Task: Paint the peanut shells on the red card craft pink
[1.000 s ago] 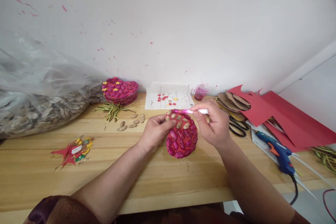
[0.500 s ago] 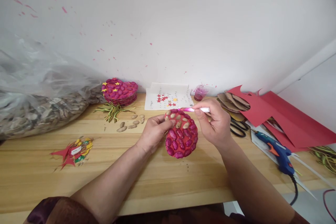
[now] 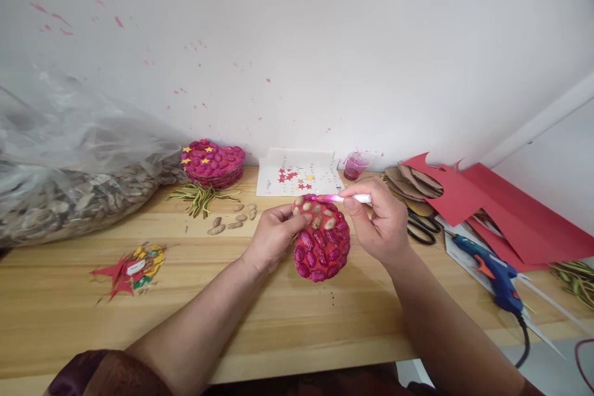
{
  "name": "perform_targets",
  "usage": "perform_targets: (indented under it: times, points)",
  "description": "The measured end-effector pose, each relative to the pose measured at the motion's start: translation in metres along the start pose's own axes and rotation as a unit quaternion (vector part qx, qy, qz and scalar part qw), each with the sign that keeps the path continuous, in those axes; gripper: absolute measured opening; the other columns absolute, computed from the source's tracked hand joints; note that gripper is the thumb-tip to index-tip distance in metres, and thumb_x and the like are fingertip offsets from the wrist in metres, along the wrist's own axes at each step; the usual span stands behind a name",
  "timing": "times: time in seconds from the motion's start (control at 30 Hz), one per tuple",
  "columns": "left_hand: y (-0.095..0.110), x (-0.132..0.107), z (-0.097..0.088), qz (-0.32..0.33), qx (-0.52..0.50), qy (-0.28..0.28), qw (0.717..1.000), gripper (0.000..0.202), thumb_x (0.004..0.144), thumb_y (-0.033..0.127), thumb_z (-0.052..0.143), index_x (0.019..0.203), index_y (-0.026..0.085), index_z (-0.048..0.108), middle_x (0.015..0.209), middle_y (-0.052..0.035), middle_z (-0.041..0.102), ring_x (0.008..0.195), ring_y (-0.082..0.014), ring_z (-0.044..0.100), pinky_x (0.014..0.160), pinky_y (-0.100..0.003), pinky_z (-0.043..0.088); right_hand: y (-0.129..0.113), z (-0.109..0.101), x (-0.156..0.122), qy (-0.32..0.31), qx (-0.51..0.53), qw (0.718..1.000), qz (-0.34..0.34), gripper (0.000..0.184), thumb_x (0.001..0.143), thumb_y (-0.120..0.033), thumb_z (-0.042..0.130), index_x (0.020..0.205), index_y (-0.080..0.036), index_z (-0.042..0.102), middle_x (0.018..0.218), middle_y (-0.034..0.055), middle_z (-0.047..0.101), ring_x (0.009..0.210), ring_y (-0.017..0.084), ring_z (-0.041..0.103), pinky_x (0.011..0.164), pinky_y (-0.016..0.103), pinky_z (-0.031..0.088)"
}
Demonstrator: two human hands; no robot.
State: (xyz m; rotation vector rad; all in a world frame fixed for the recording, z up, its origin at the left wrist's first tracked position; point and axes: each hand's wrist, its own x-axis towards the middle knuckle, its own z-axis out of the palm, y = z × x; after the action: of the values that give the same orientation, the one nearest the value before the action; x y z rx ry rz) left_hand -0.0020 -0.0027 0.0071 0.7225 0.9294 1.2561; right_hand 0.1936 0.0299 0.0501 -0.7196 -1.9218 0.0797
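My left hand (image 3: 273, 235) is closed on the upper left edge of a red disc (image 3: 322, 240) covered with peanut shells, tilted up off the wooden table (image 3: 278, 315). Most shells on it are painted magenta; several near the top are bare tan. My right hand (image 3: 380, 223) pinches a thin white brush (image 3: 346, 198) with a pink tip. The tip rests at the disc's top edge.
A stack of finished magenta discs with yellow stars (image 3: 212, 162) stands at the back. Loose peanut shells (image 3: 234, 218), a sticker sheet (image 3: 299, 176), a pink paint cup (image 3: 355, 165), scissors (image 3: 420, 229), a blue glue gun (image 3: 492, 269), red paper (image 3: 501, 210) and a plastic bag of shells (image 3: 69, 173) lie around.
The brush tip shifted slightly along the disc's top edge. Both hands and the disc stay nearly in place.
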Motion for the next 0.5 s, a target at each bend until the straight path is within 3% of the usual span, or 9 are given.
perform_targets:
  times: [0.23, 0.5]
  points:
    - [-0.0009, -0.0008, 0.0, 0.041, 0.084, -0.003, 0.996, 0.025, 0.067, 0.037, 0.09, 0.074, 0.015, 0.08, 0.067, -0.0026, 0.072, 0.054, -0.0128, 0.055, 0.057, -0.026, 0.041, 0.0028, -0.0006, -0.003, 0.008, 0.012, 0.999, 0.033, 0.009, 0.101, -0.027, 0.061, 0.1, -0.025, 0.07, 0.091, 0.0037, 0.075, 0.087, 0.022, 0.067, 0.083, 0.042, 0.051]
    - [-0.0027, 0.0002, -0.0036, 0.144, 0.206, 0.001, 0.968, 0.021, 0.077, 0.034, 0.082, 0.066, 0.017, 0.074, 0.058, 0.0029, 0.057, 0.055, -0.0124, 0.046, 0.056, -0.026, 0.036, -0.005, -0.0013, -0.0007, 0.007, -0.012, 1.0, -0.016, 0.01, 0.099, -0.02, 0.063, 0.102, -0.027, 0.07, 0.09, 0.0028, 0.075, 0.084, 0.021, 0.067, 0.083, 0.042, 0.051]
